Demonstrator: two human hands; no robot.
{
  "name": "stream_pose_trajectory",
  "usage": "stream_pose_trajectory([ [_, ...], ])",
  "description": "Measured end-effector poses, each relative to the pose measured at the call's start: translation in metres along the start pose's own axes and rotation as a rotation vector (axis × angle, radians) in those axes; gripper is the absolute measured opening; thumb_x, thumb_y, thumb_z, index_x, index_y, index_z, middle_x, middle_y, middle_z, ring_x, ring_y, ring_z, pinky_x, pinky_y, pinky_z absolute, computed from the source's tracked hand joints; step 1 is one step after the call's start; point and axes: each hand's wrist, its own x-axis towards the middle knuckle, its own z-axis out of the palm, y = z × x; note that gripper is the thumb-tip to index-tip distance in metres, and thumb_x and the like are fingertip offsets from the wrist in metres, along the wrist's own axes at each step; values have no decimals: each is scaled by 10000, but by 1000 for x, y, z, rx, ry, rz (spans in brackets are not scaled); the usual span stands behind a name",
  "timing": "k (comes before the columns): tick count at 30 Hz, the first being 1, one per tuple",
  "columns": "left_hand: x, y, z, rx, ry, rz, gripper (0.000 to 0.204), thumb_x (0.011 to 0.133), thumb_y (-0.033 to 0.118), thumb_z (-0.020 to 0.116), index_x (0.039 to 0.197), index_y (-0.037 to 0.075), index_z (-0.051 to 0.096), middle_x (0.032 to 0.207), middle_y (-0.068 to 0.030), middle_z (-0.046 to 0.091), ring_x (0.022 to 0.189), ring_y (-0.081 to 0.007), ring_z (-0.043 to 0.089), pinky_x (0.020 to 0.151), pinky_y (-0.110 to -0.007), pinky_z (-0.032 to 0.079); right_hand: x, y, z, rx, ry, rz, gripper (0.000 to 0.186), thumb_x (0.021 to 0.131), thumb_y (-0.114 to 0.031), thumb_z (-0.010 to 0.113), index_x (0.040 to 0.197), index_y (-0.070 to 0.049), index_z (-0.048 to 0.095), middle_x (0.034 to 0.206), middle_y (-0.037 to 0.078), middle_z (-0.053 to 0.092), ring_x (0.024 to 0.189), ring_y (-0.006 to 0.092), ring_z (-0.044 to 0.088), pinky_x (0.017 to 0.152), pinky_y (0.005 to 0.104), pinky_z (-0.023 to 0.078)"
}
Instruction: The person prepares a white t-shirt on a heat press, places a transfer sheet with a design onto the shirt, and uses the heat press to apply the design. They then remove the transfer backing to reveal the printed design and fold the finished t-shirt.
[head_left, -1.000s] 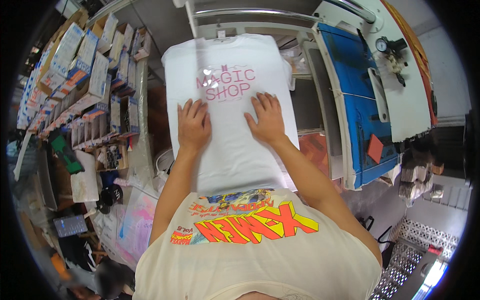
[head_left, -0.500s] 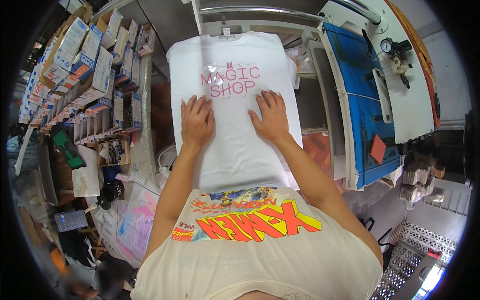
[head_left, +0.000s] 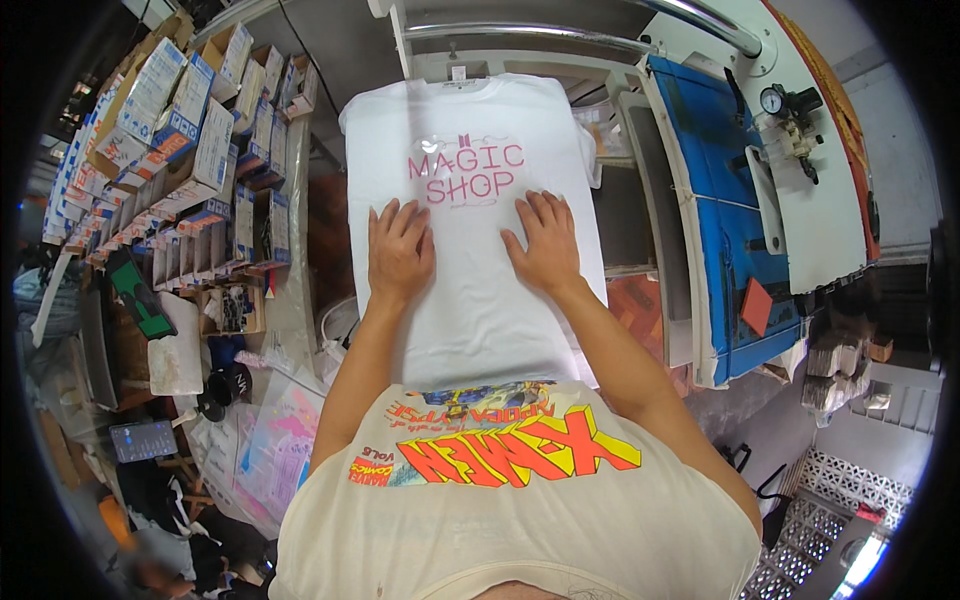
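"Where do we have the white T-shirt (head_left: 470,310)?"

"Right in front of us, spread out, collar at the far end, pink print (head_left: 466,161) facing up."

"And our grip?"

"Unclenched on both sides — our left hand (head_left: 400,258) and right hand (head_left: 546,245) lie palm down on the cloth, fingers extended, just below the print."

"What's beside us?"

"Boxes (head_left: 197,150) to our left, a blue panel (head_left: 738,235) to our right — a red square (head_left: 756,307) on it."

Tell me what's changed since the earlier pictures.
Only the camera's view has shifted slightly; nothing was visibly taken hold of or let go. The left hand and right hand stay resting on the white shirt, near its pink print.
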Motion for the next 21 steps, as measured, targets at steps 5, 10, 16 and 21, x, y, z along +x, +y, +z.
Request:
stream_pose_trajectory([
  [5, -2, -1, 0, -15, 6, -17, 286, 888, 141, 649, 1150, 48, 719, 1279, -119, 651, 1281, -388, 527, 1154, -620, 310, 0, -2, 0, -12, -16, 13, 519, 920, -327, 670, 1328, -14, 599, 1437, 180, 532, 1387, 394, 412, 1203, 538, 266],
  [10, -2, 0, -1, -24, -2, -27, 289, 886, 135, 649, 1154, 50, 717, 1279, -116, 651, 1288, -384, 525, 1162, -615, 303, 0, -1, 0, 6, -42, 10, 538, 948, -367, 630, 1350, -12, 588, 1454, 179, 513, 1407, 391, 383, 1225, 539, 225],
  [16, -1, 3, 0, -10, 6, -26, 275, 885, 134, 654, 1138, 49, 721, 1284, -114, 649, 1287, -380, 526, 1163, -607, 306, 0, 1, 0, -14, 11, -7, 510, 916, -335, 671, 1313, -21, 610, 1426, 181, 536, 1372, 398, 419, 1188, 539, 284],
  [21, -1, 2, 1, -2, 3, -16, 279, 882, 120, 654, 1145, 50, 717, 1287, -114, 648, 1295, -379, 520, 1166, -611, 299, 1, -1, -3, -6, -12, 8, 517, 931, -360, 651, 1320, -22, 604, 1427, 175, 531, 1389, 388, 399, 1200, 537, 265],
])
